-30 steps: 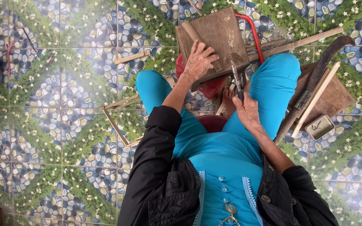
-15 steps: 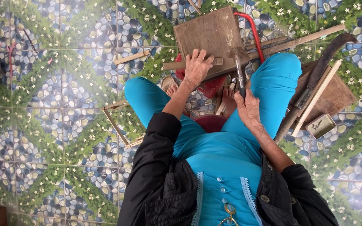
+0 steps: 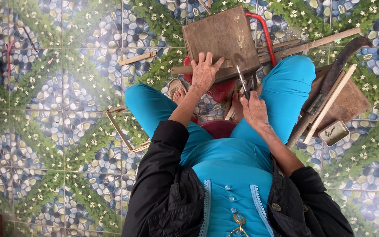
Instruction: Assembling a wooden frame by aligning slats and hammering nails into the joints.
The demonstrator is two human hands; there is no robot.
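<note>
Right hand [image 3: 254, 109] grips thin tool [image 3: 243, 82], tip pointing up toward board [image 3: 222, 37]

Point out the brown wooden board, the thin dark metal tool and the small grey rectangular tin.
brown wooden board [image 3: 219, 37], head view, middle of its flat face
thin dark metal tool [image 3: 242, 80], head view, shaft above the fingers
small grey rectangular tin [image 3: 334, 133], head view, its centre

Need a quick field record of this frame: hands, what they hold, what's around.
left hand: flat on the wooden board, pressing a bamboo strip
right hand: gripping a small knife, blade toward the board
under board: red basin
to the right: long curved blade, small tin
floor: pebble-and-flower tiles
</note>
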